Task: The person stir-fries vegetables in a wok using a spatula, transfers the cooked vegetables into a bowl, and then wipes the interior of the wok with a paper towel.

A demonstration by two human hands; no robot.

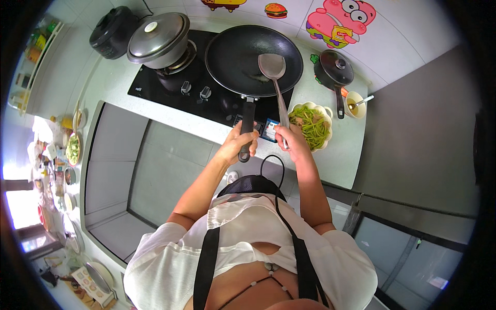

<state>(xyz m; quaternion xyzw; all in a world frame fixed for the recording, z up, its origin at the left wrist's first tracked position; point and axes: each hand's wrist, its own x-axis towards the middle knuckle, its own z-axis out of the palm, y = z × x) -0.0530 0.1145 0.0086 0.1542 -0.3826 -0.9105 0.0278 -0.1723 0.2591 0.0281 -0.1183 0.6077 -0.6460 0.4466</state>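
My left hand (241,142) is wrapped round the black handle of a dark frying pan (232,57) on the stove. The pan holds no food apart from a small smear near its lower right. In my right hand (293,140) is the long handle of a metal wok spatula (272,66), its broad blade resting over the pan's right part. Just right of that hand stands a scalloped white bowl (329,113) with cooked green vegetable strips (312,126) and some pale pieces in it.
A lidded steel pot (160,44) stands on the left burner of the black stove (155,85), by a dark rice cooker (113,33). Right of the pan are a small lidded saucepan (335,70) and a cup (356,109) with a spoon. Dishes and bottles crowd the left counter.
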